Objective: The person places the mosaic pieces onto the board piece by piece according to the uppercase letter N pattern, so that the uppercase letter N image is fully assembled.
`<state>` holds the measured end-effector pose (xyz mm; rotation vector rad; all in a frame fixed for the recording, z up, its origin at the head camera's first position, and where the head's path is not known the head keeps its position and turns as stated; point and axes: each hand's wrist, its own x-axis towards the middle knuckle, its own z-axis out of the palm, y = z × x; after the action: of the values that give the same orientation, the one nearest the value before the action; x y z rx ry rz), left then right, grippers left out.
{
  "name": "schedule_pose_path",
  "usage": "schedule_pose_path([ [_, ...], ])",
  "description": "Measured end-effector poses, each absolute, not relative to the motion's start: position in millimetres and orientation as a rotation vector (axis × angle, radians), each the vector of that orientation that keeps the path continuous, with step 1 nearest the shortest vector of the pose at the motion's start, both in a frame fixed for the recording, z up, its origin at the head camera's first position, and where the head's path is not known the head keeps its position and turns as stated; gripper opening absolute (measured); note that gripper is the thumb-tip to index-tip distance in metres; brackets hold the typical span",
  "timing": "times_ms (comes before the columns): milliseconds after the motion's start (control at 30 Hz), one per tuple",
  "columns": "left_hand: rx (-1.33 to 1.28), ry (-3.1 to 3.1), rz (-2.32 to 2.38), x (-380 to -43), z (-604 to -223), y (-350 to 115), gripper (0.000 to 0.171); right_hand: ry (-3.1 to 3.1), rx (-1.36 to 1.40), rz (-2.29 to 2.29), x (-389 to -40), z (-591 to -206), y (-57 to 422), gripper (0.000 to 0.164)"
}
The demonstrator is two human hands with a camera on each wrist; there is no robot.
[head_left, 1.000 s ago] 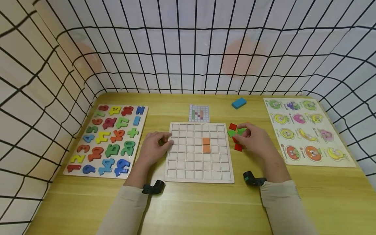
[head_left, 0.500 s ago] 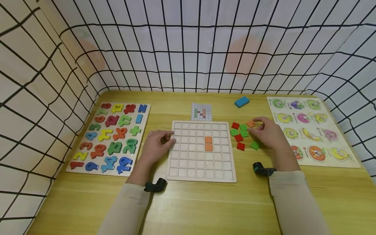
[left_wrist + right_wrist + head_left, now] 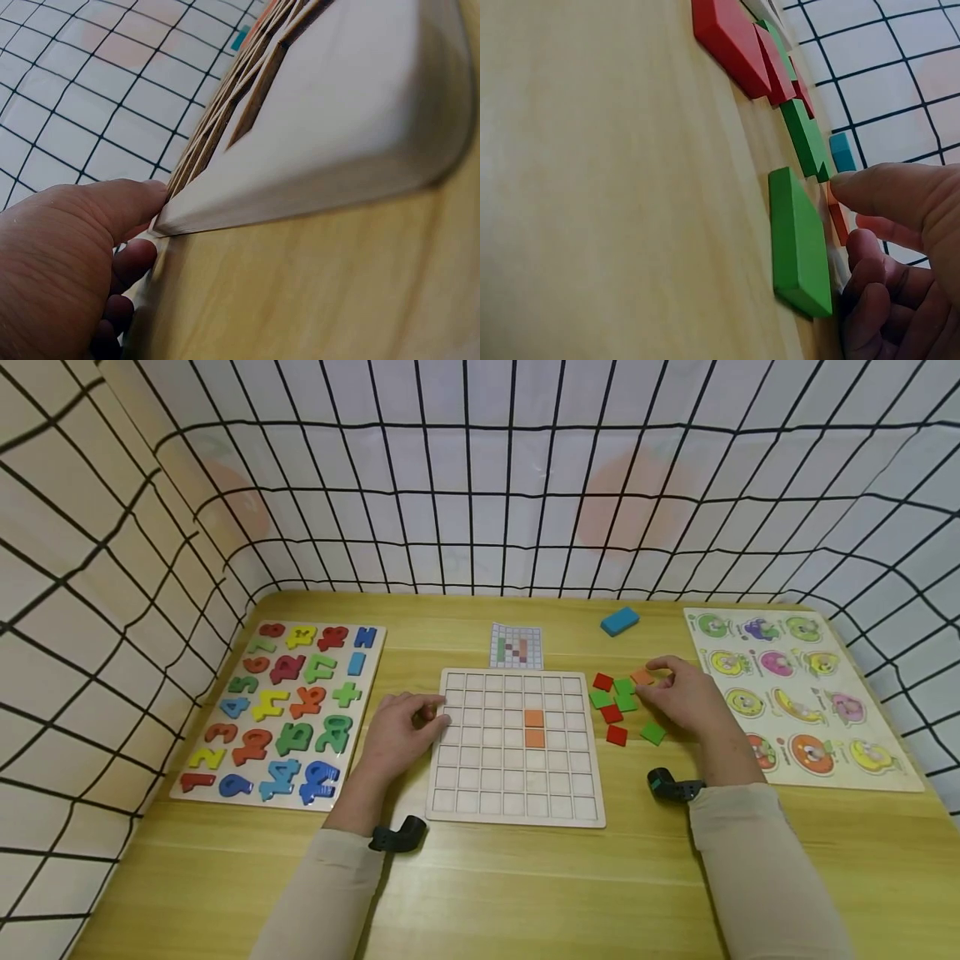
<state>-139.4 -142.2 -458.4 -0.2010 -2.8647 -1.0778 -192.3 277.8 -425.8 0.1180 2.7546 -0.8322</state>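
A wooden grid board (image 3: 513,823) lies in the middle of the table, two orange tiles (image 3: 534,718) seated in its cells. At its left edge my left hand (image 3: 396,733) holds the rim, thumb and forefinger on it and the other fingers curled below. To the board's right, my right hand (image 3: 686,695) has thumb and forefinger around a loose orange tile (image 3: 642,677); the right wrist view shows this orange tile (image 3: 838,216) partly behind the thumb. Red tiles (image 3: 617,736) and green tiles (image 3: 625,687) lie close by, with one green tile (image 3: 799,240) apart, nearest the hand.
A printed pattern card (image 3: 516,647) lies behind the board, and a blue block (image 3: 620,622) at the back. A number puzzle (image 3: 281,804) is on the left, a fruit puzzle (image 3: 825,777) on the right. Black wire mesh (image 3: 480,493) encloses the table.
My right hand has moved right and back from the tile pile to the loose orange tile, uncovering the red and green tiles. My left hand stays at the board's edge.
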Motion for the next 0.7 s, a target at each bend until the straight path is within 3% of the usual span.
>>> schedule_pose_path([
  [700, -0.199, -2.872, -1.069, -139.4, -458.7, -142.5, 0.033, 2.765, 0.144, -0.808, -195.5, -428.7, 278.9, 0.068],
])
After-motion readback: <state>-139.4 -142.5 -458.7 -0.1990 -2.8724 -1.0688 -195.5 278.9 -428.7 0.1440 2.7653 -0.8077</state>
